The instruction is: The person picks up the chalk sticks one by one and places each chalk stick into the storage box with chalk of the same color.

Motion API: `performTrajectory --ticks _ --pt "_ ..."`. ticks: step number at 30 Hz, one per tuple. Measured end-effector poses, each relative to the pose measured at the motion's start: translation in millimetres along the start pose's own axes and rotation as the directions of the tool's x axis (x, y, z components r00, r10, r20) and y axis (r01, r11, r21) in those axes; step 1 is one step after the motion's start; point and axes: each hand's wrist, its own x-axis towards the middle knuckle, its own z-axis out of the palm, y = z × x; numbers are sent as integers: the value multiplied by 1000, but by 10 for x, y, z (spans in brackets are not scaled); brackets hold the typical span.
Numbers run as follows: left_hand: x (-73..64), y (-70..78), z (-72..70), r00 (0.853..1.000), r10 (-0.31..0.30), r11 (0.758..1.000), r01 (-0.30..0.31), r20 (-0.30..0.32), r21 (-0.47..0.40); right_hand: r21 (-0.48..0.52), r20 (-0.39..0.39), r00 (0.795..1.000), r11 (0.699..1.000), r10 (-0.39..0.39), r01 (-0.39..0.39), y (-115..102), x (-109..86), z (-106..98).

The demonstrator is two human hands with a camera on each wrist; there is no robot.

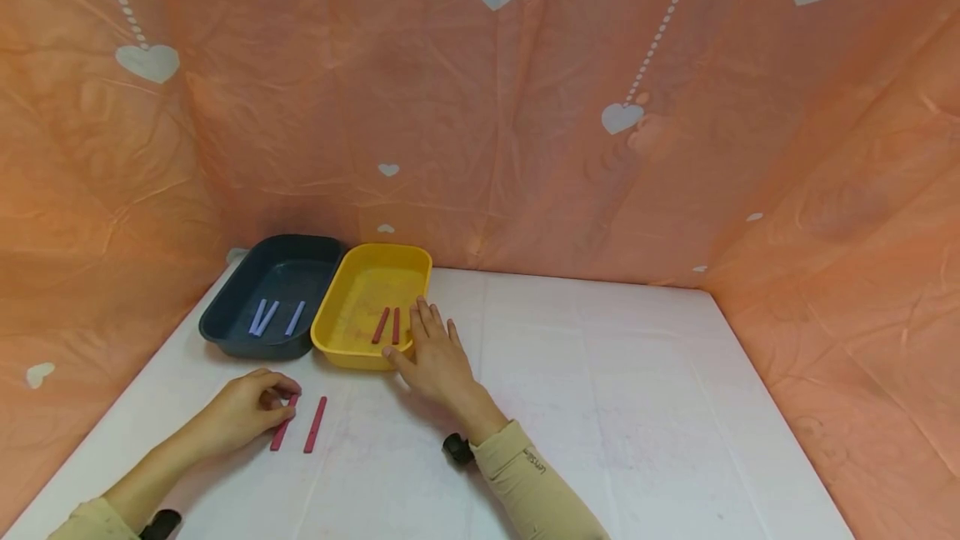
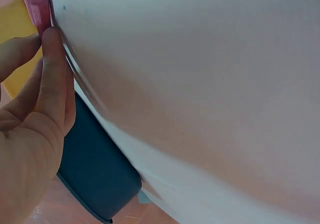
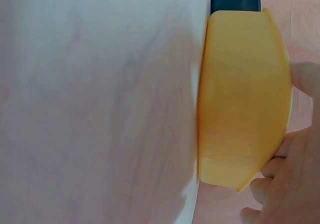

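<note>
My left hand [image 1: 243, 409] pinches a dark red stick [image 1: 279, 437] between thumb and fingertips, low over the white table. In the left wrist view the end of that stick [image 2: 41, 9] pokes out past the fingertips. A second red stick [image 1: 316, 425] lies just to its right. My right hand [image 1: 437, 357] rests at the front right corner of a yellow tray [image 1: 348, 357], its fingers fairly straight along the side and its thumb at the front rim. Two red sticks [image 1: 396, 326] lie inside that tray.
A dark blue tray [image 1: 247, 347] stands against the yellow one on its left, with three light purple sticks [image 1: 295, 318] inside. Behind both trays hangs an orange cloth [image 1: 480, 148] with white hearts, which also walls the white table [image 1: 600, 398] at the sides.
</note>
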Motion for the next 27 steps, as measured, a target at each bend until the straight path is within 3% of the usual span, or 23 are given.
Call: performTrajectory --ticks 7,15,21,27 --pt "-23 5 13 999 -43 994 42 -15 -98 3 4 1000 1000 7 -7 -19 -18 -29" --pt "-46 45 9 995 -86 989 79 -47 -121 -4 16 1000 1000 14 -14 -25 -19 -27" --pt "-32 99 16 994 -67 984 50 -92 -170 -9 13 1000 1000 8 -8 -19 -19 -20" --pt "23 176 9 988 -41 992 22 -151 -127 -5 11 1000 1000 7 -7 -16 -15 -22"
